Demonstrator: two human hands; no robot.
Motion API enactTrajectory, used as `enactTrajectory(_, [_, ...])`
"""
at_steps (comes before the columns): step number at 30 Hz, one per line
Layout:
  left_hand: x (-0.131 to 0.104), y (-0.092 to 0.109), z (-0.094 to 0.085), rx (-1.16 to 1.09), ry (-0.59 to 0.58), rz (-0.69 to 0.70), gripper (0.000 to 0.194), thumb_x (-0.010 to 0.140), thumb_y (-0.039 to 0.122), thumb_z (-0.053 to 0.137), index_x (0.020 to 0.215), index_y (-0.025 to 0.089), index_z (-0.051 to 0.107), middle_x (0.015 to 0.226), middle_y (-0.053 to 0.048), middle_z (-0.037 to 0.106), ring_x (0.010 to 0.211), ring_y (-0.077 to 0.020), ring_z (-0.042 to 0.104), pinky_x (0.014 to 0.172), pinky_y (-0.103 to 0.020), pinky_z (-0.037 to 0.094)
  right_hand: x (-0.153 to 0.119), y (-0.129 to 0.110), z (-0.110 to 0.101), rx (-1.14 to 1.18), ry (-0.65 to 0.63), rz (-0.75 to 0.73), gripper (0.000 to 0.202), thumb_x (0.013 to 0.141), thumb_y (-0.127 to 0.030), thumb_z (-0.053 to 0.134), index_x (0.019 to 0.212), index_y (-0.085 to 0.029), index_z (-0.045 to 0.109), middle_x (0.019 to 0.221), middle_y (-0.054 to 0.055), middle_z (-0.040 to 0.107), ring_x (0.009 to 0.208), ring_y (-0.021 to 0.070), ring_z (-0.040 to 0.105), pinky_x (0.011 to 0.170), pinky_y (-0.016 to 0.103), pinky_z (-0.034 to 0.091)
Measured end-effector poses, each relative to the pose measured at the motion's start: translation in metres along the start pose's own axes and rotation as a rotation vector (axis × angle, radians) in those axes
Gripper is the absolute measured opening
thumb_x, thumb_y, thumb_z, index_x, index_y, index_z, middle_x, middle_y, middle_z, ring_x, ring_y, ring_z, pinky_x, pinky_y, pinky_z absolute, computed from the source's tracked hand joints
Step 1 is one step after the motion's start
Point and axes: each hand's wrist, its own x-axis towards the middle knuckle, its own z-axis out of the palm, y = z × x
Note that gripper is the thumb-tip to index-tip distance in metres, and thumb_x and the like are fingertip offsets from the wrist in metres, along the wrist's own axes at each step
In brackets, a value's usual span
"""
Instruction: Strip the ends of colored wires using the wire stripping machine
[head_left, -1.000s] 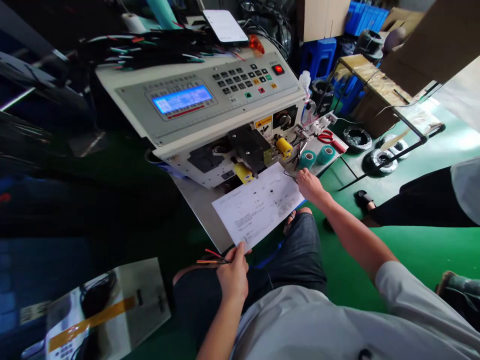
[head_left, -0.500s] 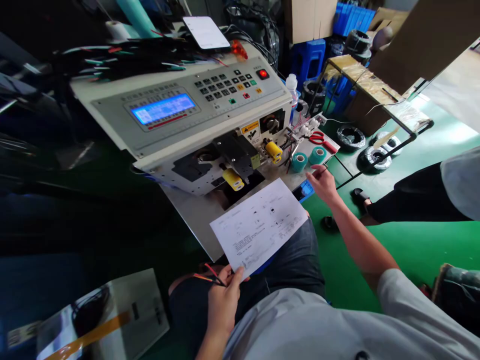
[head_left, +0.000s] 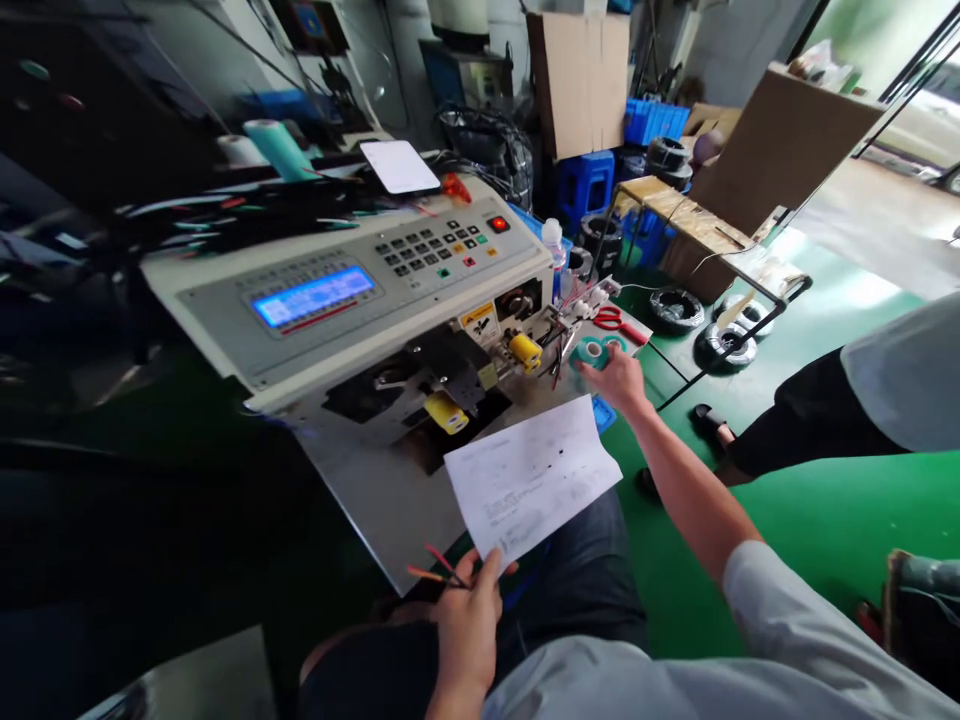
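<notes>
Paper and wires in the left hand [head_left: 471, 605], right hand [head_left: 616, 378] out at the teal rolls [head_left: 591, 351]!
And here's the left, thumb and fingers clamped on the near corner of the printed sheet [head_left: 532, 480], with thin red and orange wires [head_left: 435, 572] poking out of that same grip; the sheet is in front of the machine [head_left: 352, 290], over the lap. Over on the right, fingers are right at the rolls, though whether they've closed on one, I cannot tell. Red-handled scissors [head_left: 609, 318] lie just beyond them, and the machine's screen [head_left: 313, 297] glows blue!
</notes>
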Motion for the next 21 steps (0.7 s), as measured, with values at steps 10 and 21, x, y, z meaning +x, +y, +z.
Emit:
enactTrajectory(10, [0.001,0.019,0.011,-0.48,-0.081,-0.238,0.052,0.052,0.031,0.104,0.08,0.017,0.063,0.065,0.003,0.067,0.04,0.0007,0.024,0.039,-0.017,0.016,-0.054,0.048,-0.05,0.246,0.099,-0.088,0.045,0.081,-0.065,0.075,0.083,-0.021,0.067,0.064,-0.003,0.053,0.06,0.0143,0.045,0.061,0.029,0.036])
enactTrajectory(21, [0.014,-0.012,0.023,-0.196,-0.071,-0.046,0.056,0.067,0.051,0.094,0.1,0.014,0.069,0.071,-0.005,0.074,0.043,-0.0016,0.027,0.042,-0.017,0.017,-0.068,0.035,-0.011,0.151,-0.115,-0.182,0.05,0.081,-0.063,0.08,0.11,-0.023,0.076,0.068,-0.004,0.061,0.063,0.0151,0.053,0.065,0.029,0.041])
